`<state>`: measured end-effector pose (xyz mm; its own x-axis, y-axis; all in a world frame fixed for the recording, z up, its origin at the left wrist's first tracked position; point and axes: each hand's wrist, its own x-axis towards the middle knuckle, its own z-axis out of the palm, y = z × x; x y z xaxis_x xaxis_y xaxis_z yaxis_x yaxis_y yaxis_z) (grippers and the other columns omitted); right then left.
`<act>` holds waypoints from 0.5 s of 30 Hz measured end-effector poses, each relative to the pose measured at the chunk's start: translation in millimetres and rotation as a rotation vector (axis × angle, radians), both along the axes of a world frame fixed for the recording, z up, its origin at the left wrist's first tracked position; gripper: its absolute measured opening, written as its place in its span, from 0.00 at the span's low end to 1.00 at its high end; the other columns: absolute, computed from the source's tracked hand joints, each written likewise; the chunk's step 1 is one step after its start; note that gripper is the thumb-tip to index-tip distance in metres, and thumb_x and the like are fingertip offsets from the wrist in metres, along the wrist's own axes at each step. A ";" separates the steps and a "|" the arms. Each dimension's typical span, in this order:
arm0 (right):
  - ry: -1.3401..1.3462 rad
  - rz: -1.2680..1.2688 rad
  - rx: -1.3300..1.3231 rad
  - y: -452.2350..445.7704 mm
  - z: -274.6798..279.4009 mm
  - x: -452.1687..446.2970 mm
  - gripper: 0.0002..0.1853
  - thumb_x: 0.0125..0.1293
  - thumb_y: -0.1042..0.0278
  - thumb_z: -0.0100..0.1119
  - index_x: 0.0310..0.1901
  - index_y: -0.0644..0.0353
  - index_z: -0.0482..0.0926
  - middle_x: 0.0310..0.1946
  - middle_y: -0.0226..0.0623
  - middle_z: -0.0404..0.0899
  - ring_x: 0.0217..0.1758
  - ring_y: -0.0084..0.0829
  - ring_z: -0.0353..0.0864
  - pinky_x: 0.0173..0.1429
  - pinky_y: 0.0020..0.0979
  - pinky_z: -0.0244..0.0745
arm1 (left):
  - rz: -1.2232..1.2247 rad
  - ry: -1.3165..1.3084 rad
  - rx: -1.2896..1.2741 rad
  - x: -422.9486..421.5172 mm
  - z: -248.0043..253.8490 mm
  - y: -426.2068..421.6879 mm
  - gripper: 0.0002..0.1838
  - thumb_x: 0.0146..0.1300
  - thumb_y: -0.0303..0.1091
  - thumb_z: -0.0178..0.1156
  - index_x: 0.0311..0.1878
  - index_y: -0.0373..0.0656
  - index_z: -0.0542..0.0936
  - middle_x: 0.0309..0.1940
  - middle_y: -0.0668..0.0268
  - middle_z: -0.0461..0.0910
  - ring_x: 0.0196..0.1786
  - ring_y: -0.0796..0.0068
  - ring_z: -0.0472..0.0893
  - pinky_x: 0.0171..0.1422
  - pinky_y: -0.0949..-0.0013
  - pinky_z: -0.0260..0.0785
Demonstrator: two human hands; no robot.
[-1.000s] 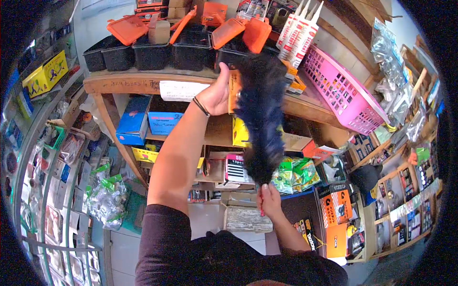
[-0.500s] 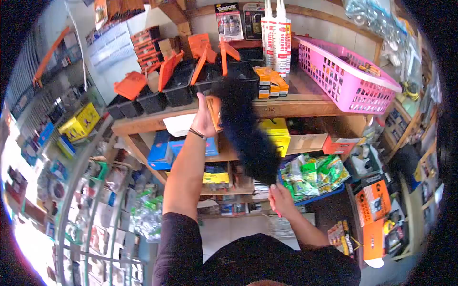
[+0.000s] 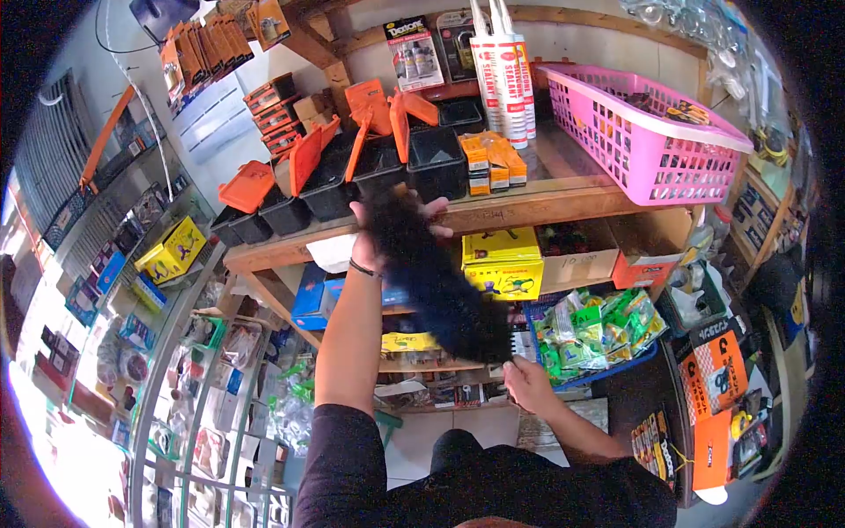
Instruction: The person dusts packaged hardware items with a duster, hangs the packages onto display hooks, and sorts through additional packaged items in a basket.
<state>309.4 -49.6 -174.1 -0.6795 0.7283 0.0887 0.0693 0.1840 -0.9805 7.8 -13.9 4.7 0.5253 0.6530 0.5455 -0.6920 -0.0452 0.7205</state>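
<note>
A fluffy black duster (image 3: 437,280) slants across the middle of the view, blurred by motion. My right hand (image 3: 528,385) is closed around its handle end at the lower right. Behind the duster's upper end is my left hand (image 3: 366,250), thumb showing on one side and fingertips on the other. It is closed on a small orange box, now almost wholly hidden by the duster. Just beyond stand black bins (image 3: 437,163) with raised orange lids (image 3: 305,160), in a row on the wooden shelf (image 3: 537,204).
Small orange boxes (image 3: 493,161), white sealant tubes (image 3: 503,88) and a pink basket (image 3: 651,154) stand on the shelf. Below are a yellow box (image 3: 503,264) and a blue tray (image 3: 607,373) of green packets. A glass display case (image 3: 198,387) lines the left.
The duster's upper end has swung left over my left hand, covering the orange box that showed there. My right hand has shifted slightly down and right. The view has moved a little.
</note>
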 end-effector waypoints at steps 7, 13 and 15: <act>-0.052 0.072 0.085 -5.8 -0.2 -1.9 0.15 0.63 0.58 0.44 0.26 0.61 0.67 0.12 0.32 0.65 0.15 0.23 0.64 0.21 0.28 0.61 | 0.166 -0.030 -0.067 5.8 1.5 -5.2 0.46 0.43 0.72 0.47 0.59 0.46 0.62 0.59 0.45 0.57 0.55 0.40 0.64 0.53 0.45 0.63; -0.022 0.054 0.066 0.6 1.4 1.5 0.14 0.64 0.60 0.43 0.26 0.62 0.67 0.12 0.31 0.65 0.16 0.21 0.66 0.21 0.28 0.62 | 0.284 -0.173 -0.201 2.1 -1.3 -2.7 0.45 0.46 0.73 0.41 0.59 0.45 0.61 0.59 0.48 0.58 0.56 0.44 0.64 0.50 0.41 0.62; -0.067 0.105 0.231 1.3 1.3 0.2 0.14 0.64 0.59 0.43 0.27 0.61 0.68 0.12 0.30 0.65 0.16 0.22 0.67 0.21 0.28 0.62 | 0.146 0.042 0.050 10.5 7.1 -7.0 0.46 0.45 0.74 0.37 0.60 0.46 0.60 0.60 0.52 0.59 0.59 0.51 0.63 0.57 0.44 0.59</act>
<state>309.6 -48.3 -172.8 -0.7605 0.6188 0.1968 0.1011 0.4122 -0.9054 18.3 -21.0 11.8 0.4498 0.6967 0.5588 -0.6445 -0.1799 0.7431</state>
